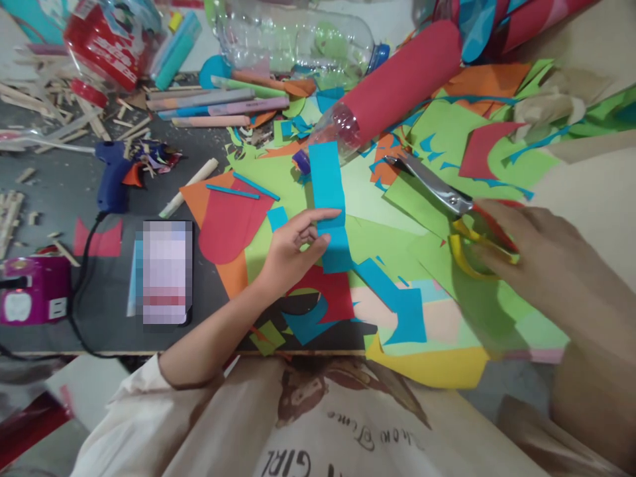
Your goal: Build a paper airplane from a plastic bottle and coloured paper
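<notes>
My left hand (301, 245) pinches the left edge of a blue paper strip (328, 179), which stands creased near its middle above green sheets. In my right hand (536, 258) are scissors (442, 189) with a red and yellow handle, their metal blades pointing up and left, apart from the strip. Beneath the strip lie a red paper scrap (342, 295) with a curved cut and a blue paper scrap (410, 311). A rounded red paper piece (226, 228) rests left of my left hand, with two thin blue strips near it.
A phone (166, 271) and a blue glue gun (112, 175) with its cord lie at the left, near a purple power block (34, 291). Markers (223, 105), a clear plastic bottle (298, 40) and a red-wrapped bottle (402, 83) lie at the back. Wood sticks and paper scraps are scattered about.
</notes>
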